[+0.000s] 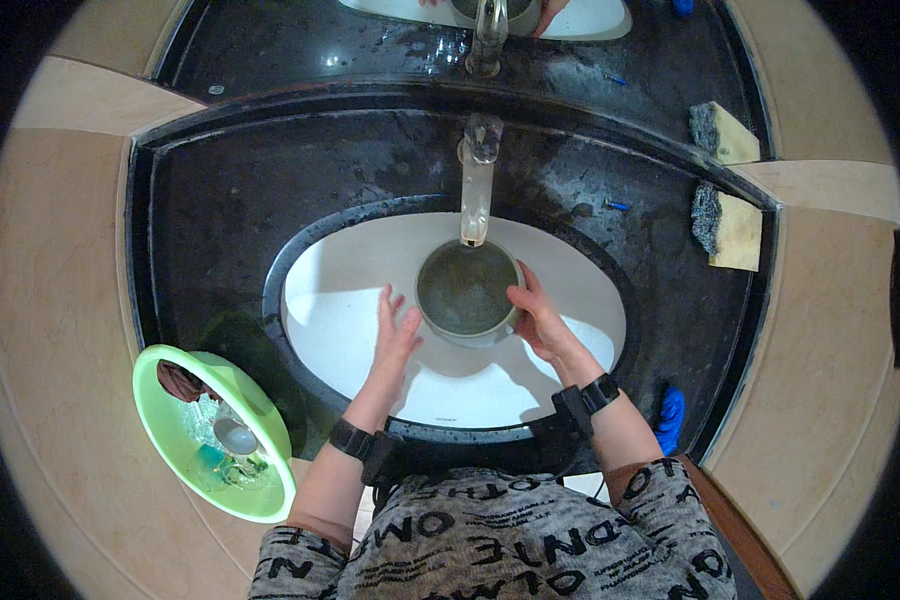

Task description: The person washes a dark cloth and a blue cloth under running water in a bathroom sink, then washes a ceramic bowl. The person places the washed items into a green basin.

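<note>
My right hand (538, 315) grips the right rim of a round bowl (469, 289), its thumb over the edge. The bowl has a pale rim and a grey-green inside; whether it holds water I cannot tell. It is over a white oval washbasin (337, 337), just below the spout of a metal faucet (476, 187). To the bowl's left, my left hand (397, 337) is apart from it, fingers spread and holding nothing. Both wrists wear black straps with small devices.
A light green plastic basin (270, 472) with several items sits at left on the black countertop (210, 225). On the right lie a yellow sponge (739, 232), dark steel wool (706, 220), a small blue object (616, 205) and a blue cloth-like item (670, 420). A mirror (390, 60) rises behind.
</note>
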A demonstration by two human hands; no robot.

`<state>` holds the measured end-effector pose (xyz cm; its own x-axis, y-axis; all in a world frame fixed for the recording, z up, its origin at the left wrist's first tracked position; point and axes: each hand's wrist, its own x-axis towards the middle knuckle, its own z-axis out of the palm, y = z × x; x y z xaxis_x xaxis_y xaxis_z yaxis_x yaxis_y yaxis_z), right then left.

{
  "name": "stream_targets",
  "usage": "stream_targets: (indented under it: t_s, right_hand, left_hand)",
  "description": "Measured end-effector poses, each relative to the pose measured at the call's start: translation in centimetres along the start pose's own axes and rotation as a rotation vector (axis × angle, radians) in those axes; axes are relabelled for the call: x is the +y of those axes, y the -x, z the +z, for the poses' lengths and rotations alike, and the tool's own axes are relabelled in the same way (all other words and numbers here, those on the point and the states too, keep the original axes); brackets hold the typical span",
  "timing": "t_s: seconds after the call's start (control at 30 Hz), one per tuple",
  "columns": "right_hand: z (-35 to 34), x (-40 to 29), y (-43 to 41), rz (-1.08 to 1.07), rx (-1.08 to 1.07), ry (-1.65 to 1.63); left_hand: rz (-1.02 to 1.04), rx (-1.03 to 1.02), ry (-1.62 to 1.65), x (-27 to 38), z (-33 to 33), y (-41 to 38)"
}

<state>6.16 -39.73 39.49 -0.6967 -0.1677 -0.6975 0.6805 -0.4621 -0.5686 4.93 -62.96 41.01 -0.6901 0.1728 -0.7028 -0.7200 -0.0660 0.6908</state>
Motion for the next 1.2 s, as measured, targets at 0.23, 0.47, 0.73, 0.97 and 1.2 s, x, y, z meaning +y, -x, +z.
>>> stream_targets:
  t_s: [0.23,0.47,0.73,0.97,1.2]
  right_hand:
    - [1.4,2.0,1.8,-0.065,0.043,-0.079]
    - [2.1,-2.2,3.2,-0.677,0.378,0.922]
    - [6.0,0.1,-4.6,-0.325,-0.184,1.734]
    - [6.8,0.2,-2.9,-0.167,-0.423,1.587]
    - [5.4,2.0,-4.6,-0.207,-0.221,1.735]
  left_hand:
    - [-0.130,-0.272,0.260,0.0,1.5,-0.1]
    - [0.000,-0.154,0.073,1.1,0.6,-0.1]
    - [0.127,-0.198,-0.059,-0.4,1.6,-0.5]
    - [0.149,-0.195,-0.177,0.5,1.5,-1.0]
    - [0.129,-0.149,-0.136,0.9,1.0,-1.5]
